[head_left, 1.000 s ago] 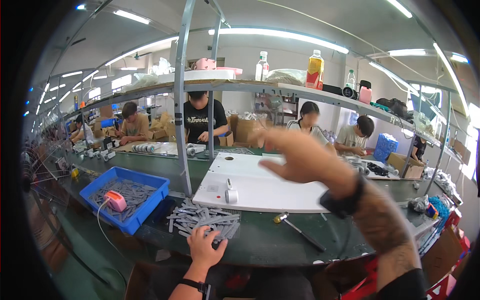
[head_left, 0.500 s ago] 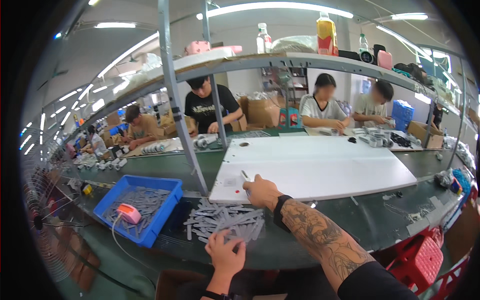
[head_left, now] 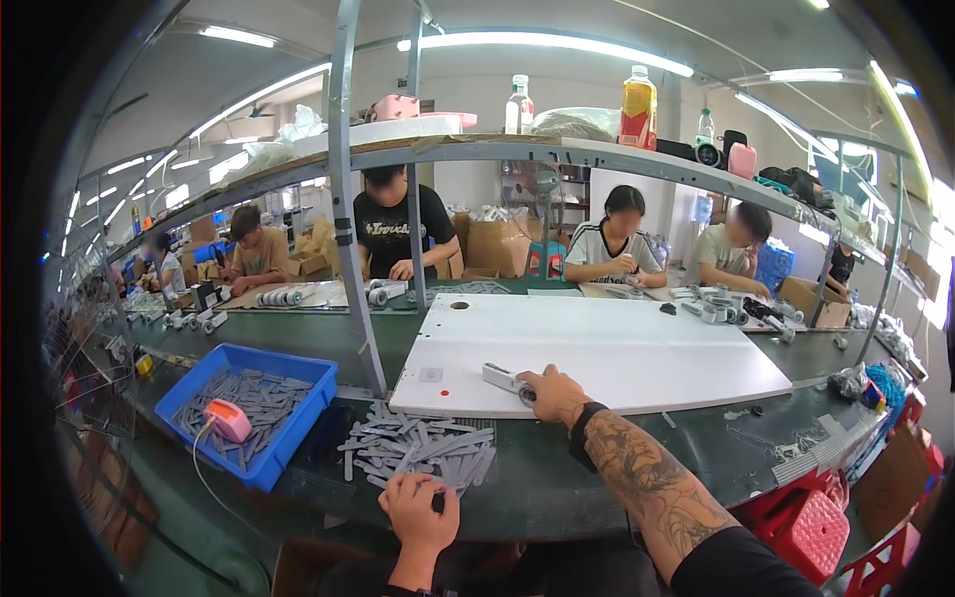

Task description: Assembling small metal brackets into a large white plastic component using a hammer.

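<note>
On the white board (head_left: 597, 348), my right hand (head_left: 559, 396) is closed around the round grey end of a long white device (head_left: 502, 377). Its white body points left across the board, lying on it or just above it. My left hand (head_left: 420, 512) is at the near edge of a heap of flat grey strips (head_left: 413, 443). Its fingers are bent and drawn in toward the thumb. Whether a strip is between the fingertips is hidden.
Left of the heap stands a blue tray (head_left: 323, 383) holding more strips and a pink-and-white device (head_left: 229, 421) with a cable. A metal post (head_left: 356, 249) rises behind the heap to an overhead shelf (head_left: 477, 149). Several people work across the green table. Red stools (head_left: 811, 532) stand right.
The white device now shows lengthwise, turned leftward, with my right hand at its round end. My left hand's fingers have drawn together at the heap. The whole view has shifted slightly.
</note>
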`<state>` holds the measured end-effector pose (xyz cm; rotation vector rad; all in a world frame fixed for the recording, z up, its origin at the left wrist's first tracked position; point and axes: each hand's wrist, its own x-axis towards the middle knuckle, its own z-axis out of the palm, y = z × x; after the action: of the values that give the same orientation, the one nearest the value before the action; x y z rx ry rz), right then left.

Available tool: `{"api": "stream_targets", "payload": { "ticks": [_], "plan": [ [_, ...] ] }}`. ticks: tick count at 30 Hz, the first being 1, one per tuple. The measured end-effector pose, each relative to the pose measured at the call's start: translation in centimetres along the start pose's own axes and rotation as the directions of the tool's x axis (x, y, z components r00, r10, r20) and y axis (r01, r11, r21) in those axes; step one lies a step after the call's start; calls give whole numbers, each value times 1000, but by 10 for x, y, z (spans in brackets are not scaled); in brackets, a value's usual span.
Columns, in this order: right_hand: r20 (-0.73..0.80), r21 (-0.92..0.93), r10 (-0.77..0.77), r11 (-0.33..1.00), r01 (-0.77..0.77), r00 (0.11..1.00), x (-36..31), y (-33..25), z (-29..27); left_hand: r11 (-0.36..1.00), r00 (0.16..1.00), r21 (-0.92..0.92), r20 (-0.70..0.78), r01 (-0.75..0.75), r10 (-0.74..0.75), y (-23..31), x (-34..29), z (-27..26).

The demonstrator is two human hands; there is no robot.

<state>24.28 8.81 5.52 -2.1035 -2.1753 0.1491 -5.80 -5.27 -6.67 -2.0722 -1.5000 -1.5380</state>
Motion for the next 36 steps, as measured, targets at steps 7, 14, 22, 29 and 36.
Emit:
{"api": "stream_targets", "payload": {
  "ticks": [7, 14, 22, 29, 36],
  "plan": [
    [-103, 358, -179, 911, 204, 979, -40, 27, 8, 1000, 999, 3, -32, -24, 24, 6, 2, -8],
    [-44, 406, -515, 774, 486, 856, -180, 55, 8, 975, 994, -195, 2, -110, 113, 39, -4, -23],
    [-302, 128, -484, 833, 538, 821, -205, 18, 9, 960, 978, -278, 192, -22, 78, 64, -20, -5],
    [-388, 65, -556, 779, 624, 735, -185, -20, 50, 970, 929, -237, 369, 57, 36, 65, -10, 8],
    [-453, 94, -550, 753, 651, 702, -183, -16, 51, 983, 946, -181, 321, 29, 31, 63, -17, 15]
  ]
}}
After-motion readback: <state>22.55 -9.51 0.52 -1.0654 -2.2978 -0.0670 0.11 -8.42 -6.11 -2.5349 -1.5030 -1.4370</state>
